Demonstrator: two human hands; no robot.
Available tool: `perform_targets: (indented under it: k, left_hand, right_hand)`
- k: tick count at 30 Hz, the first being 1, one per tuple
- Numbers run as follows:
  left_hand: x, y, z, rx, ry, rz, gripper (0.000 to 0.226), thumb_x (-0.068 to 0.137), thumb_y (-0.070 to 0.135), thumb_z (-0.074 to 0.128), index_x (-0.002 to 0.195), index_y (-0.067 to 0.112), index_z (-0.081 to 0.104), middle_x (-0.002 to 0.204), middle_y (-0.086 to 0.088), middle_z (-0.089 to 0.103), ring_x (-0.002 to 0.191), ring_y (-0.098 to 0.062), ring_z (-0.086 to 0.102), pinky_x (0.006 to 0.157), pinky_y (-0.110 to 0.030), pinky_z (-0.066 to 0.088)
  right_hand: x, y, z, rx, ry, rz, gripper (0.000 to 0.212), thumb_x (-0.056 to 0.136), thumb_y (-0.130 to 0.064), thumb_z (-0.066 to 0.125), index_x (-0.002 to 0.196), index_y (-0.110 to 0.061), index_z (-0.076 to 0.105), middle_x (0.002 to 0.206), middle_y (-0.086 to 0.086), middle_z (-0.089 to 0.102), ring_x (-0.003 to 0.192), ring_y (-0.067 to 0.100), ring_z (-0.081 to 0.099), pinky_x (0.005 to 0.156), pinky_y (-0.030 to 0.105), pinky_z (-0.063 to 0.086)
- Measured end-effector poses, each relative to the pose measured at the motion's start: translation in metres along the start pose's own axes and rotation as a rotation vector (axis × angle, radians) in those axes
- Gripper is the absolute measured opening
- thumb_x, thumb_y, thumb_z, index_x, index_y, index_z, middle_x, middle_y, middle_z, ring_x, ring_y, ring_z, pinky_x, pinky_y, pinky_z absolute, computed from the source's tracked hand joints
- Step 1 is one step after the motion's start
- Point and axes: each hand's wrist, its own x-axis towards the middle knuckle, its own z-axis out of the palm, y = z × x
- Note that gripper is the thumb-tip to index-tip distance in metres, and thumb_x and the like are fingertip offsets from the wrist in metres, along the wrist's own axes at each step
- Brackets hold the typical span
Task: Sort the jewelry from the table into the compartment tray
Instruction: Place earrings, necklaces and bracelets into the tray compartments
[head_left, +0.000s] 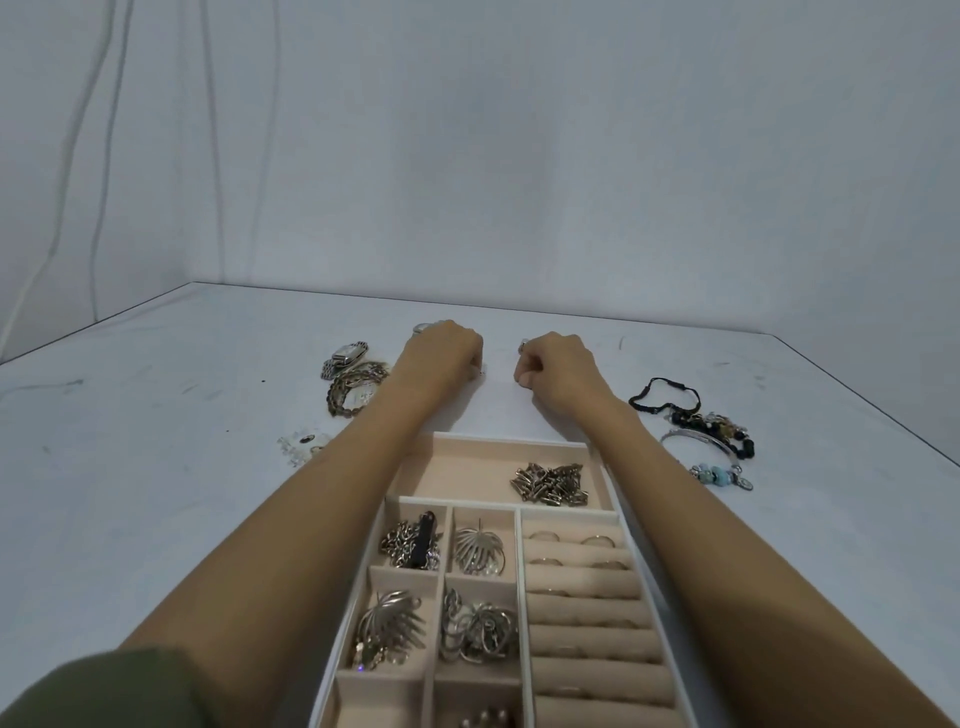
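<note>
The beige compartment tray (566, 445) with a white rim lies between my forearms. Its far long compartment holds a pile of small metal pieces (551, 484). Smaller compartments hold chains (408, 541), leaf-shaped silver earrings (479, 552) and tangled hoops (475, 630). Ring rolls (584, 608) on the right carry several rings. My left hand (441, 356) rests curled on the table beyond the tray, and its fingertips are hidden. My right hand (558, 371) is curled beside it and pinches a small silver piece (523, 345) at its fingertips.
Watches (349, 355) and a metal band (356, 388) lie to the left of my left hand, with small clear pieces (301, 447) nearer. Bracelets lie on the right: a black cord (665, 399), a silver bangle (698, 440) and blue beads (721, 475). The table's far edge is close behind.
</note>
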Motion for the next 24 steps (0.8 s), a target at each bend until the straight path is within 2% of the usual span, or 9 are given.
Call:
perform_targets:
  k: [4,7,9,11,13,16,20,21,24]
  left_hand:
    - [-0.001,-0.003,0.0,-0.112,-0.009,-0.035,0.021,0.088,0.013,0.057,0.108,0.013,0.062,0.113,-0.011,0.06,0.109,-0.031,0.053,0.076,-0.031,0.037]
    - [-0.003,-0.006,0.0,-0.243,-0.019,-0.112,0.02,0.087,0.012,0.057,0.106,0.015,0.064,0.109,-0.006,0.065,0.112,-0.029,0.053,0.079,-0.032,0.041]
    - [-0.005,-0.008,-0.001,-0.226,-0.047,-0.098,0.021,0.086,0.01,0.056,0.102,0.015,0.068,0.108,-0.008,0.064,0.112,-0.032,0.053,0.078,-0.032,0.041]
    - [-0.011,-0.007,-0.005,-0.23,-0.028,-0.077,0.023,0.083,0.006,0.054,0.098,0.015,0.071,0.106,-0.008,0.064,0.109,-0.031,0.054,0.075,-0.03,0.039]
    - [-0.019,-0.008,-0.013,-0.336,0.031,-0.081,0.025,0.083,0.001,0.053,0.095,0.013,0.071,0.102,-0.007,0.068,0.106,-0.027,0.058,0.082,-0.03,0.043]
    - [-0.034,-0.01,-0.029,-0.526,0.147,-0.13,0.015,0.085,0.003,0.059,0.091,0.01,0.071,0.097,-0.003,0.072,0.099,-0.022,0.064,0.092,-0.035,0.047]
    - [-0.062,-0.013,-0.049,-0.758,0.223,-0.158,0.008,0.085,0.007,0.063,0.085,0.013,0.068,0.081,0.003,0.069,0.077,-0.017,0.065,0.084,-0.035,0.054]
    - [-0.071,-0.013,-0.053,-0.813,0.237,-0.163,0.008,0.085,0.008,0.063,0.084,0.015,0.067,0.078,0.005,0.069,0.075,-0.016,0.066,0.081,-0.035,0.055]
    - [-0.098,-0.014,-0.061,-0.908,0.283,-0.164,0.009,0.088,0.01,0.062,0.087,0.018,0.066,0.076,0.007,0.07,0.072,-0.011,0.066,0.069,-0.028,0.055]
  right_hand:
    - [-0.005,-0.002,-0.005,0.034,-0.03,0.02,0.018,0.084,0.005,0.048,0.083,-0.003,0.064,0.087,0.009,0.065,0.095,0.029,0.057,0.099,0.044,0.042]
    - [-0.01,-0.003,-0.011,0.106,-0.032,0.049,0.017,0.084,0.003,0.051,0.088,0.005,0.067,0.094,0.014,0.067,0.097,0.03,0.059,0.087,0.038,0.048]
    - [-0.014,-0.002,-0.015,0.165,-0.041,0.066,0.017,0.083,0.003,0.051,0.086,0.002,0.067,0.085,0.01,0.065,0.09,0.026,0.059,0.078,0.031,0.049]
    - [-0.021,-0.003,-0.019,0.215,-0.069,0.073,0.018,0.084,0.003,0.05,0.085,-0.002,0.067,0.072,0.001,0.058,0.077,0.018,0.054,0.062,0.017,0.042]
    - [-0.027,-0.005,-0.023,0.231,-0.061,0.055,0.016,0.087,0.003,0.051,0.088,-0.001,0.066,0.073,-0.001,0.057,0.074,0.014,0.051,0.055,0.009,0.036]
    - [-0.035,-0.007,-0.026,0.265,-0.003,0.031,0.015,0.09,0.001,0.051,0.087,-0.008,0.063,0.09,0.001,0.06,0.086,0.015,0.052,0.066,0.022,0.037]
    - [-0.052,-0.005,-0.032,0.308,0.071,0.035,0.016,0.089,-0.003,0.054,0.084,-0.017,0.06,0.099,0.004,0.066,0.095,0.017,0.057,0.081,0.032,0.046]
    - [-0.057,-0.005,-0.034,0.32,0.092,0.034,0.016,0.089,-0.004,0.055,0.085,-0.017,0.061,0.098,0.004,0.067,0.094,0.017,0.058,0.081,0.032,0.047]
    - [-0.076,-0.006,-0.041,0.359,0.165,0.027,0.015,0.091,-0.006,0.055,0.09,-0.016,0.066,0.089,0.0,0.063,0.077,0.01,0.055,0.065,0.018,0.041]
